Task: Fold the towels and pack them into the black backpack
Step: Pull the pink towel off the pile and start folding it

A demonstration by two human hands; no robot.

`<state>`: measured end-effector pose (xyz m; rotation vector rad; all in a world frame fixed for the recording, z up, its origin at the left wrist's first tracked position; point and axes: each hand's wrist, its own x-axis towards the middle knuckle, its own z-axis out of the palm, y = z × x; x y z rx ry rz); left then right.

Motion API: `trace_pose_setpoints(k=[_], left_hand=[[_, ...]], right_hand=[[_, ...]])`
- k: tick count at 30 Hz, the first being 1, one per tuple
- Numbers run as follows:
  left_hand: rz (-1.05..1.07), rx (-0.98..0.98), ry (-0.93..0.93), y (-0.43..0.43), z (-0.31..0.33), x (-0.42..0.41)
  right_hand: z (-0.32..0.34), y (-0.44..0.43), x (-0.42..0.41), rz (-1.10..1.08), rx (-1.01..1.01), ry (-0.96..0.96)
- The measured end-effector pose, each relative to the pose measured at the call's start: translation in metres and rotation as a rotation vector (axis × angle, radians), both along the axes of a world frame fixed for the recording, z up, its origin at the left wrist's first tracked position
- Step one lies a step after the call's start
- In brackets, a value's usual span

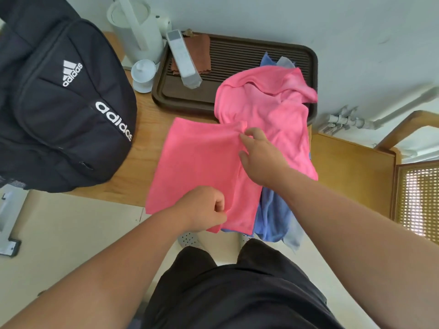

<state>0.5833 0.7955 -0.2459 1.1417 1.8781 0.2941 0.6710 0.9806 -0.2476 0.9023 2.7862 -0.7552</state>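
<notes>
Pink cloth covered the middle of the pale wooden table [142, 179]. The pink towel [202, 162] lay with its left part spread flat and square, while its right part rose in a rumpled heap that spilled over the corner of the dark brown slatted tray [237, 53]. I could not tell whether that was one cloth or two.

My left hand [204, 210] was curled into a fist at the near edge, thumb and fingers pinching the pink hem just over the table's edge. My right hand [261, 157] reached across the heap, its thumb and forefinger nipping a small fold where the flat part met the rumpled part, the other fingers loosely bent.

Under the pink, a blue towel [270, 217] hung off the near edge of the table, with a pale grey cloth [294, 236] drooping beside it.

The black backpack [59, 115] with white lettering stood at the left end of the table, well apart from the towels. I could not see its opening.

On the tray lay a long grey remote control [184, 60] across a brown rag [202, 48]. A white lidded cup [142, 74] and a white kettle [140, 27] stood just left of the tray.
</notes>
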Motion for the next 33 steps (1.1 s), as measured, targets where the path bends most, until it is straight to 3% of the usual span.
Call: trace_pose_setpoints(k=[9,13,17,21,27,33], left_hand=[[0.062,-0.035,0.034,0.029,-0.039,0.072],[0.083,-0.054,0.105,0.033,-0.058,0.083],[0.104,-0.053,0.035,0.026,-0.066,0.082],[0.222,-0.036,0.051,0.016,-0.053,0.062],[0.292,-0.063,0.241,0.008,-0.034,-0.009],[0.238,-0.023,0.372,0.019,-0.032,-0.084]], right_hand=[[-0.016,0.034,0.047,0.006,-0.045,0.04],[-0.024,0.037,0.054,0.041,-0.128,-0.146],[-0.027,0.036,0.056,0.098,-0.139,-0.215],[-0.025,0.03,0.054,0.031,-0.114,-0.177],[-0.022,0.021,0.038,-0.145,-0.08,-0.123],[-0.029,0.005,0.019,-0.41,-0.198,-0.142]])
